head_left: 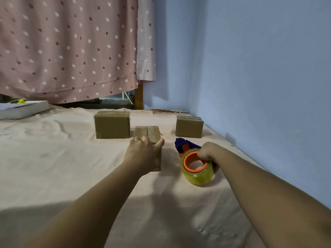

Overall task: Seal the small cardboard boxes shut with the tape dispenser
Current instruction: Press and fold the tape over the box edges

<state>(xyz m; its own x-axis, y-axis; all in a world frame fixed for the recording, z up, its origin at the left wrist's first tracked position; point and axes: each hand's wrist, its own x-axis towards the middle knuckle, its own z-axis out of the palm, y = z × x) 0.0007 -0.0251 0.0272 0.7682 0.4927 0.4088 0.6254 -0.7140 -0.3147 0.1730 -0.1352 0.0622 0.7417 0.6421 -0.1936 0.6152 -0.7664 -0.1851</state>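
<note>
Small cardboard box [147, 134]: matte brown cuboid, top flaps meeting at centre seam, stands mid-frame on wrinkled pale-pink sheet [53, 158]. Left hand [143, 153] grips its near top edge, fingers curled over top, thumb along right side. Tape dispenser [195, 164] at 4 o'clock of it, near: glossy yellowish clear roll, round orange core, blue body. Right hand [208, 152] clasps it, fingers curled into core. Larger box [112, 125] at 11 o'clock, third box [189, 127] at 1 o'clock, beside smooth blue wall [250, 68]. Dotted pink curtain [71, 47] behind.
</note>
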